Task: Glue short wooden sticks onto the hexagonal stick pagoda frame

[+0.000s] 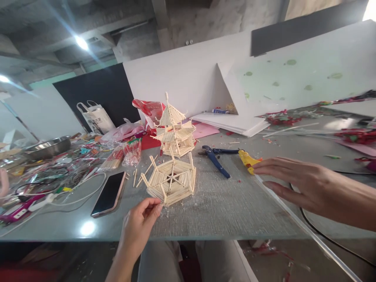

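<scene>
A single head-worn camera looks forward and slightly down from the near edge of the counter [223, 211], close over the person's lap, taking in the counter's far end, the white boards behind it and the ceiling above.

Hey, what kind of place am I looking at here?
Probably a craft or model-making workshop. A stick-built pagoda and a matching hexagonal base stand on a cluttered table, with pliers and a yellow glue gun nearby, under a bare concrete ceiling.
</scene>
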`<state>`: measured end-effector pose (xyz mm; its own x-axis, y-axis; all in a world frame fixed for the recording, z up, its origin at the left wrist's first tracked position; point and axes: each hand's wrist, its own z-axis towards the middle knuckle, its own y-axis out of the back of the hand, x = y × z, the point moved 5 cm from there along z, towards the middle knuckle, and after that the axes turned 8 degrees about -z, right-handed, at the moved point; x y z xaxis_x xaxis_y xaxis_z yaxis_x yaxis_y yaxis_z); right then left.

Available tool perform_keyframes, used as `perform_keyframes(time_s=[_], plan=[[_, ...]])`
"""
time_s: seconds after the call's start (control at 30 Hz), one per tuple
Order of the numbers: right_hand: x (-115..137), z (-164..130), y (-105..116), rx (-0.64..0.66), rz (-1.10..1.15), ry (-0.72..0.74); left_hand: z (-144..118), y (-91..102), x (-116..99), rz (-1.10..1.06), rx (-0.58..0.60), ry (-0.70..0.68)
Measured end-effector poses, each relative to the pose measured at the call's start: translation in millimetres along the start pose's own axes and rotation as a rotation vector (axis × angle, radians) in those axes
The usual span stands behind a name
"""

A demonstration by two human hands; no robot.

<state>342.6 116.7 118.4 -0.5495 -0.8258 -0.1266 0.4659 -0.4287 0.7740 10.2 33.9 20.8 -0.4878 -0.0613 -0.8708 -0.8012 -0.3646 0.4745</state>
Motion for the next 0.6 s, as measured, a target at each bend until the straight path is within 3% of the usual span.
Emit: perform_keyframes(time_s=[0.13, 0.3, 0.5, 0.6], plan=[[19.4, -1.4, -12.5, 0.065, -0.062, 0.057, -2.3, 0.7, 5.2, 0.000, -0.036, -0.009], [67.5, 23.6, -47.8, 0.240, 0.060, 0.097, -4.3, 1.8, 6.6, -0.044, -0.051, -0.052], [118.1, 65.9, -85.6, 0.282, 0.049, 0.203, -3.1, -1.0, 9.3, -0.079, -0.046, -0.096], [133.5, 76.4, -93.8, 0.288, 0.018, 0.236, -2.5, -1.0, 12.7, -0.089, -0.050, -0.109]])
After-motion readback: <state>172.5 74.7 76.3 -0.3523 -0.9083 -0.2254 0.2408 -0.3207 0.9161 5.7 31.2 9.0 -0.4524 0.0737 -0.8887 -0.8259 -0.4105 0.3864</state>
